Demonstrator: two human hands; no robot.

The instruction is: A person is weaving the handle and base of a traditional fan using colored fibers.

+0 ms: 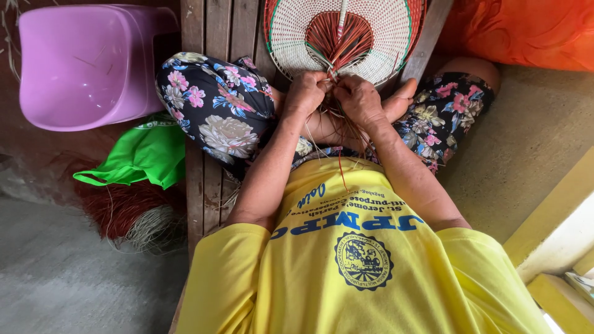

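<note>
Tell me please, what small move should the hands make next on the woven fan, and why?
Probably draw the loose strands tight toward the body. Both the left hand and the right hand pinch them at the base of the woven fan, where the red centre narrows, and the strands hang slack below.

The person sits cross-legged on a slatted wooden surface, knees spread to either side. A round woven fan lies on the surface ahead of the lap, its loose strands trailing back toward the body. The left hand and right hand sit side by side at the fan's near edge, each grip pinched on the strands. Left of the surface, a plastic chair lies farthest ahead, a bag behind it, and a bundle of fibres nearer still, partly under the bag. A cloth lies at far right.
</note>
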